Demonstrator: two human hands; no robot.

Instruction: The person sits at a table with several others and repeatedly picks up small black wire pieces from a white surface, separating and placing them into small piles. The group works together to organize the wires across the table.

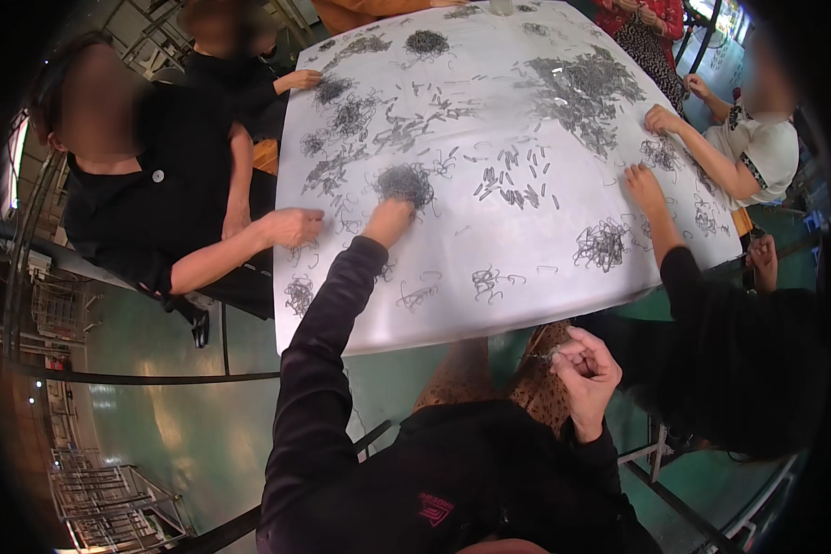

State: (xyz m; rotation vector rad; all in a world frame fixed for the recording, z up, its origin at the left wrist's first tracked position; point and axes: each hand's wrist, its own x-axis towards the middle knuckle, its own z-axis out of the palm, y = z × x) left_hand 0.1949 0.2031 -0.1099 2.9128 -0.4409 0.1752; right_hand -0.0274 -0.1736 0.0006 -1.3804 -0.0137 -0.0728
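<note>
A tangled pile of thin, dark, curved wire-like pieces [404, 181] lies on the white-covered table [526, 277]. My left hand [389, 222] reaches across the near left part of the table to the pile's near edge. Its fingers curl down together there, and what they hold is hidden. Off the table's near edge, above my lap, my right hand [588, 377] is raised with thumb and forefinger pinched. A small, thin piece [542, 356] pokes out of that pinch to the left, too small to make out fully.
Small groups of curved pieces [494, 282] lie nearest me, with a round heap [602, 245] to the right. Short dark strips [512, 180] are scattered mid-table, below a large spread [589, 92]. Co-workers' hands [293, 227] [644, 189] work at both sides. Metal frames [111, 494] stand at the lower left.
</note>
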